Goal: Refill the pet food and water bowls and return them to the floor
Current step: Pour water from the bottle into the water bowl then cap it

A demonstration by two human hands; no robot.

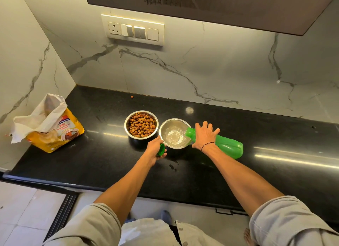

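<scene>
Head view, looking down on a black counter (238, 172); the right hand (204, 135) grips a green bottle (227, 147) near its neck, fingers spread over the top and curled round it, a thin dark band at the wrist; the bottle lies tipped almost flat, its mouth over the rim of a steel water bowl (175, 133), and clear water shows in the bowl's bottom; the left hand (156, 150) sits just at the near-left edge of that bowl, fingers curled round a small green cap (161, 150), whether a knuckle touches the rim cannot be told; just beside the water bowl, to the left and a little farther back, stands a second steel bowl, the food bowl (141, 124), holding brown kibble; the two rims look close to touching; one stray kibble piece (131, 97) lies near the back wall; well apart to the left stands a yellow pet food bag (55, 128), its white top torn open and crumpled; both forearms are bare, grey sleeves rolled near the elbows; a switch panel (133, 30) is set in the marble wall behind.
</scene>
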